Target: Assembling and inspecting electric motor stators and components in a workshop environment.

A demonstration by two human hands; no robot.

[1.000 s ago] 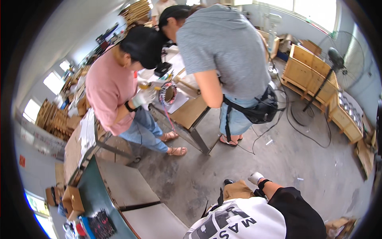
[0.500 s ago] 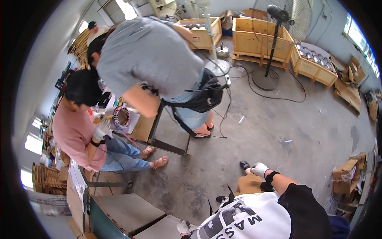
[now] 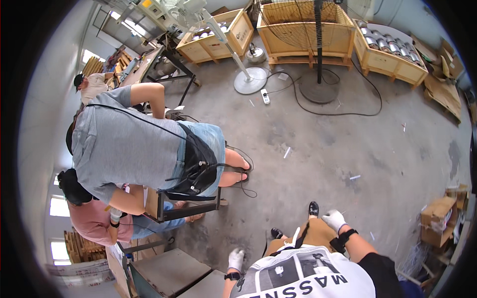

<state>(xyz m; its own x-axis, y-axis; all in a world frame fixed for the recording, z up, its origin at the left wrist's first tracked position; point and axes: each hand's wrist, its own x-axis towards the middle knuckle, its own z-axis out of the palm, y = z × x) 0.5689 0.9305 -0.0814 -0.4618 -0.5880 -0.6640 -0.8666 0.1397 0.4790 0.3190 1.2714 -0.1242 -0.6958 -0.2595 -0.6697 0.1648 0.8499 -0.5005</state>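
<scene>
My left hand, in a white glove with a black wrist strap, hangs beside my left hip. Its fingers look loosely spread and nothing shows in them. On the other side, my right hand, also white-gloved and strapped, is out in front of my tan trousers, over the concrete floor. Its fingers are slightly bent, with nothing visible in them. Nearest to my left hand is a grey-topped bench at the lower left; the hand appears apart from it.
A person in a grey shirt leans over a work table at left, partly hiding a pink-shirted person. Wooden crates, a white fan, a black-based fan and a floor cable stand far off. Cardboard boxes lie right.
My view has swung and my feet have shifted. My left hand has come away from the bench. The grey-shirted person now stands more upright and hides the wound ring part seen before.
</scene>
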